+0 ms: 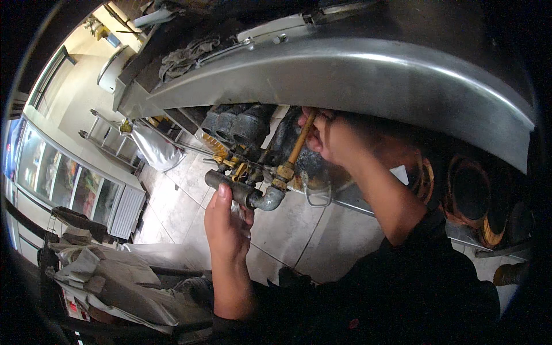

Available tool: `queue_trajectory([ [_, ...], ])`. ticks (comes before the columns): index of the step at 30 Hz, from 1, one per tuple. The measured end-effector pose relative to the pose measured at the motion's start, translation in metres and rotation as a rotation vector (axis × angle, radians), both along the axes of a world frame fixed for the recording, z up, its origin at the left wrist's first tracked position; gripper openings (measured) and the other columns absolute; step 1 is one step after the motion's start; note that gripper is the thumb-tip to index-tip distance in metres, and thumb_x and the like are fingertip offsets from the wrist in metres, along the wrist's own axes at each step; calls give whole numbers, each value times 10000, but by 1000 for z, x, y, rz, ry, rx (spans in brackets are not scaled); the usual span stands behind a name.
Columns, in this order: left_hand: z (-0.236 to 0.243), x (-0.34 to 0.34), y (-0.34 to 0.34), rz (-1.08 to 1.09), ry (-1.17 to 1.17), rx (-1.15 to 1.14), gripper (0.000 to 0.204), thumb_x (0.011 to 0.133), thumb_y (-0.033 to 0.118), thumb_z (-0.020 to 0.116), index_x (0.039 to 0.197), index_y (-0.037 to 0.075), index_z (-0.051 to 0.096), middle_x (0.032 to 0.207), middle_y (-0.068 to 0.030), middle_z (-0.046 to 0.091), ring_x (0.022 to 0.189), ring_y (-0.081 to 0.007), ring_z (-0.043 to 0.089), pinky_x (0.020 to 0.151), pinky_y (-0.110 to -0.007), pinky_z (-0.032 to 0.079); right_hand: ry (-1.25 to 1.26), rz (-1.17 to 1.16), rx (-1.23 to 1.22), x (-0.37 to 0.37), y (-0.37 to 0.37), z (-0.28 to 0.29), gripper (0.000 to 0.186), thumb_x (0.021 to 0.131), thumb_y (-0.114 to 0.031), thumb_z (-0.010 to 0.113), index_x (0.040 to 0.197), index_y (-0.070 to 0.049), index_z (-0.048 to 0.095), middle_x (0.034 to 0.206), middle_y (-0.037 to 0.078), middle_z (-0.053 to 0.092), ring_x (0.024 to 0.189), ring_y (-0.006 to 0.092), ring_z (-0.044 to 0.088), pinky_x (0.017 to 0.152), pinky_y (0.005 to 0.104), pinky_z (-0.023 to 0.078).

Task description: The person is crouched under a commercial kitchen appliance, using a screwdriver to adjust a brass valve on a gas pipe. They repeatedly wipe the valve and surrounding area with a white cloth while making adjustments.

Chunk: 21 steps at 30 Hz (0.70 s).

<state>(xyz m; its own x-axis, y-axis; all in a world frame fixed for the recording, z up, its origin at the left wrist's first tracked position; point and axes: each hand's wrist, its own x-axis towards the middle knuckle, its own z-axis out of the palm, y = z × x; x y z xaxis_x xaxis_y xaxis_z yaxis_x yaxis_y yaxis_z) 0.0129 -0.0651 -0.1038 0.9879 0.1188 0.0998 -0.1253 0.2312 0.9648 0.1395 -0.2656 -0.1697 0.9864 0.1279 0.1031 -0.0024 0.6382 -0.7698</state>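
Below the metal counter, my left hand (pixel 229 221) is closed on a short dark pipe (pixel 232 188), thumb up against its side and fingers beneath. A grey elbow fitting (pixel 269 200) joins the pipe's right end to a brass fitting (pixel 284 173). From that fitting a brownish-yellow tube (pixel 301 141) slants up under the counter edge. My right hand (pixel 323 138) is curled round the tube's upper part; some of its fingers are hidden. Small brass valves (pixel 238 169) sit along the dark pipe, next to sooty cylindrical burners (pixel 240 123).
The steel counter front (pixel 345 69) curves overhead, with a crumpled cloth (pixel 187 56) on top. A wire handle (pixel 317 195) hangs near the tube. Round wood-rimmed dark plates (pixel 468 190) stand at right. A glass-door fridge (pixel 63 178) and draped grey covers (pixel 115 282) are at left, above a tiled floor (pixel 322 236).
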Motion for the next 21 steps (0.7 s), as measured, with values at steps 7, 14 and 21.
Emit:
queue_trajectory([
  [7,-2,3,-1,20,-3,1,410,878,403,501,984,9,532,802,-59,567,594,-101,495,463,-203,360,13,-22,366,-7,17,19,174,903,-273,477,852,-124,549,746,-14,522,583,109,462,460,249,378],
  [14,-2,4,-6,49,2,-2,438,868,416,510,1068,26,510,886,-59,584,671,-103,534,474,-206,379,-151,121,492,5,25,7,248,881,-346,488,833,-107,531,716,16,509,642,134,495,570,235,408],
  [21,-7,6,-2,26,-24,-29,407,930,378,390,1154,45,448,939,-115,612,650,-133,595,397,-195,411,-12,-12,434,-13,33,35,283,866,-350,512,831,-69,510,730,37,498,653,141,497,607,241,448],
])
